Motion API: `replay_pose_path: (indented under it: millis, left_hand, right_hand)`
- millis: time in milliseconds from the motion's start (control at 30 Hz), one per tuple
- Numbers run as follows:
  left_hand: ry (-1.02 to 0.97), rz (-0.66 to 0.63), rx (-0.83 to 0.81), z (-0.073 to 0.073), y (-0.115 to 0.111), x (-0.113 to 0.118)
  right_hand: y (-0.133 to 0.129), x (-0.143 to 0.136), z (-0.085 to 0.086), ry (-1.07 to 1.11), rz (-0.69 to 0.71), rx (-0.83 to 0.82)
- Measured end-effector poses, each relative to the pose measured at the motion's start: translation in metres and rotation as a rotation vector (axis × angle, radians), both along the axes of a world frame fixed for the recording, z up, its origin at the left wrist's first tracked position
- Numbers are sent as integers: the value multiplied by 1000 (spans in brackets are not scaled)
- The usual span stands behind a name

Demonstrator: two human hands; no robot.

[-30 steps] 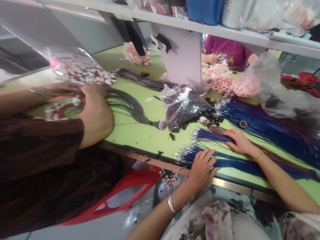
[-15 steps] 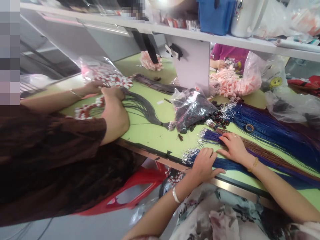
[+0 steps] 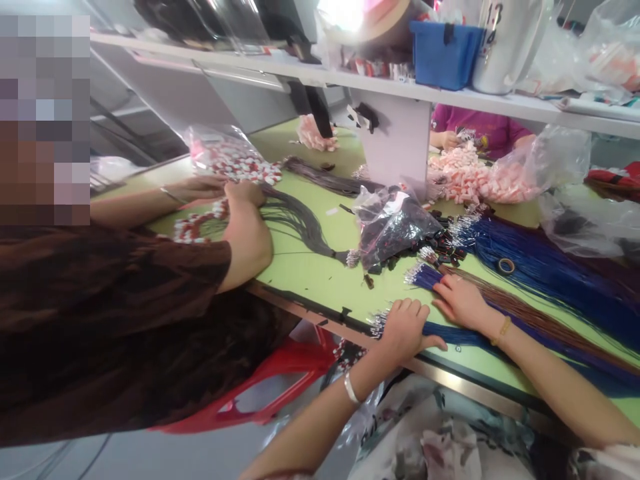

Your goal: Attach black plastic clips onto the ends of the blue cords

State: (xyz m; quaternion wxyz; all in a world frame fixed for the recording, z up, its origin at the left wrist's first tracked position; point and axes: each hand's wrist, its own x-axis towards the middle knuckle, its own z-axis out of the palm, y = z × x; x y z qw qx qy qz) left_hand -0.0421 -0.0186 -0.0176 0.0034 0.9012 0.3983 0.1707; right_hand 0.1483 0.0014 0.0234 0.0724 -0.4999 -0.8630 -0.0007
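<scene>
My left hand (image 3: 406, 328) is wrapped round a bundle of blue wires (image 3: 463, 333) near the table's front edge, just behind its silvery terminal ends (image 3: 379, 323). Its thumb points right. To the right, my right hand (image 3: 463, 300) has its fingers closed over a purple-blue bundle (image 3: 426, 277), whose metal tips stick out at the left. Brown wires (image 3: 515, 300) run along behind that hand. Farther back lies a larger blue bundle (image 3: 540, 267) with a small tape ring (image 3: 505, 266) on it.
A co-worker's hands (image 3: 245, 193) are at the left among red-white connectors (image 3: 240, 163). A bag of black parts (image 3: 393, 227) lies mid-table. Pale pink connectors (image 3: 465, 177) are behind. An overhead shelf (image 3: 370, 81) holds a blue bin (image 3: 446, 55).
The view has shifted slightly, so most things appear lower and farther right. My left hand now covers more of the front bundle near its tips. My right hand stays on the purple-blue bundle.
</scene>
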Motion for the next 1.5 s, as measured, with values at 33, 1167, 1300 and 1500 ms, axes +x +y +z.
replay_pose_path:
  millis: [33, 1167, 1300, 1500]
  left_hand:
    - [-4, -6, -2, 2, 1, -2]
    - [-57, -15, -168, 34, 67, 15]
    - [-349, 83, -246, 45, 70, 23]
    - [-677, 235, -355, 45, 76, 51]
  right_hand:
    - [-3, 6, 1, 48, 20, -13]
    - [47, 13, -25, 290, -358, -35]
    - [43, 23, -25, 614, -282, -102]
    - [35, 23, -17, 738, -191, -72]
